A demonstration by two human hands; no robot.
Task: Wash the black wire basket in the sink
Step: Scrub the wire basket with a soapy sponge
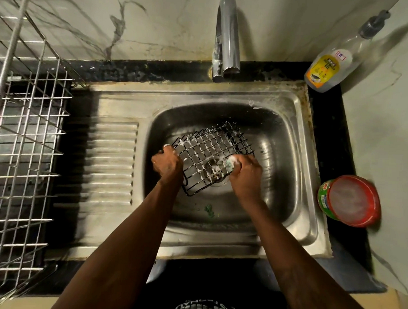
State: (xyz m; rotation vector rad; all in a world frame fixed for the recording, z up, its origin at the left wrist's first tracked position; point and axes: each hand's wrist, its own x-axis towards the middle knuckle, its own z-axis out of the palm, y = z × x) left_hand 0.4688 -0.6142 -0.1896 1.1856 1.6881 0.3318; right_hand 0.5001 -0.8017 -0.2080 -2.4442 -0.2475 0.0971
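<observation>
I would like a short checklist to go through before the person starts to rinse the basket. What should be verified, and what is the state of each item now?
1. The left hand grips the black wire basket at its left edge: ok.
2. The right hand holds the scrub pad against the wires: ok.
3. The basket is held inside the sink bowl, not over the counter: ok.
4. Foam on the wires: ok on the side facing the camera; underside cannot tell.
5. Water running from the tap: not ok, no stream shows.
6. Drain free: cannot tell, the basket hides it.
</observation>
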